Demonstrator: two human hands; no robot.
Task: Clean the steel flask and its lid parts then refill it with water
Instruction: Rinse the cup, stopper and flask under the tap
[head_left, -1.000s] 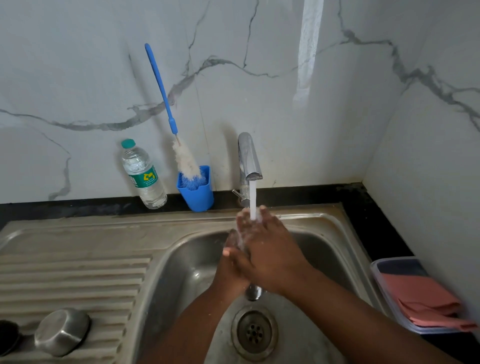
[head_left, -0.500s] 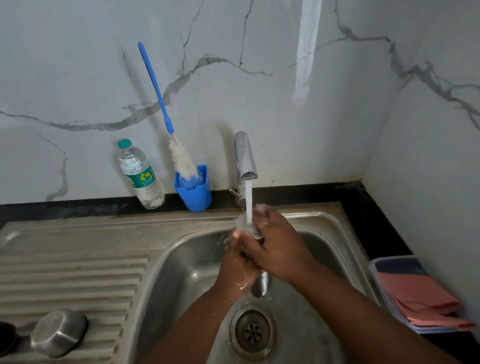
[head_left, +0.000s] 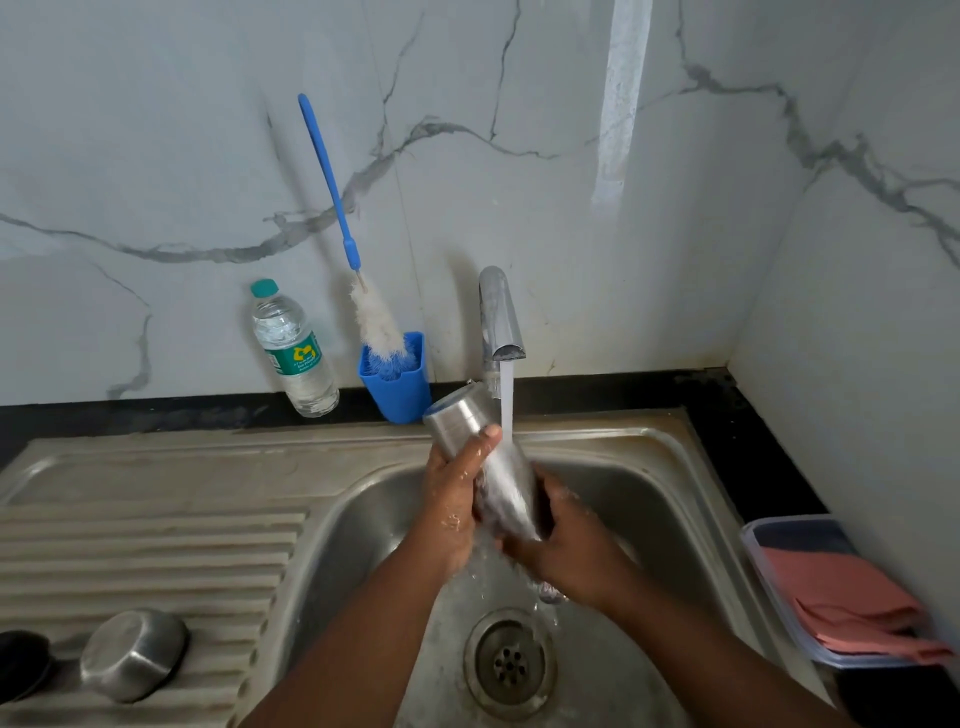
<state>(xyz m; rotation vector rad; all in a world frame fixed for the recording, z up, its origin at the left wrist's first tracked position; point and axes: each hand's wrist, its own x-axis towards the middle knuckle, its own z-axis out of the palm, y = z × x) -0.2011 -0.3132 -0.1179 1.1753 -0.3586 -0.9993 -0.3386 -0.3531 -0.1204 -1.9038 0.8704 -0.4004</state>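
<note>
- Steel lid cup (head_left: 134, 653) lies upside down on the drainboard at near left, a black lid part (head_left: 21, 665) just beside it, both well apart from my hands.
- My left hand (head_left: 453, 493) wraps the steel flask (head_left: 488, 467) at mid-body, thumb over the front.
- Flask's long axis tilts: closed base up and far-left, mouth down and near-right over the sink (head_left: 691, 499).
- Tap stream (head_left: 506, 405) strikes the flask wall just right of my left thumb.
- My right hand (head_left: 566, 551) grips the lower end; it is nearer the mouth.
- Half a second back, my hands hid the flask; now its base stands clear.
</note>
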